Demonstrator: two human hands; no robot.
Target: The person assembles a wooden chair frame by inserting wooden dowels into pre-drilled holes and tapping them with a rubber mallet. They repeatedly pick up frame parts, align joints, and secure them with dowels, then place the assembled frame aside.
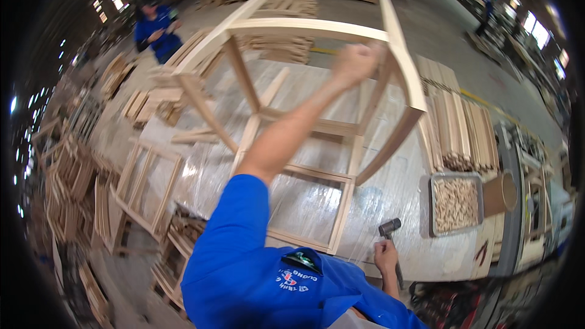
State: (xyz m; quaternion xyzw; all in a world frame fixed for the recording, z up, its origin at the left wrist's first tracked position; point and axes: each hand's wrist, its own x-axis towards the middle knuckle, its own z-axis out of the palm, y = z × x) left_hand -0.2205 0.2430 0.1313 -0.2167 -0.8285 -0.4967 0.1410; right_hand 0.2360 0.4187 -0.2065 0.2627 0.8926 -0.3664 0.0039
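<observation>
A pale wooden chair frame (311,26) stands tilted on the worktable, its legs, rails and curved upper piece joined together. My left arm reaches across it. My left hand (355,64) is closed at the far right corner, where a leg meets the curved rail; its fingertips are blurred against the wood. Low on the right, near the table's front edge, my right hand (385,256) grips the handle of a mallet (390,227) with a dark head, held upright.
On the right are a tray (457,231) of wooden dowels, a brown round container (499,194) and stacked wooden slats (460,125). More frames (146,186) stand at left. A co-worker in blue (157,30) is at the far left. Wood stacks (280,45) lie beyond the table.
</observation>
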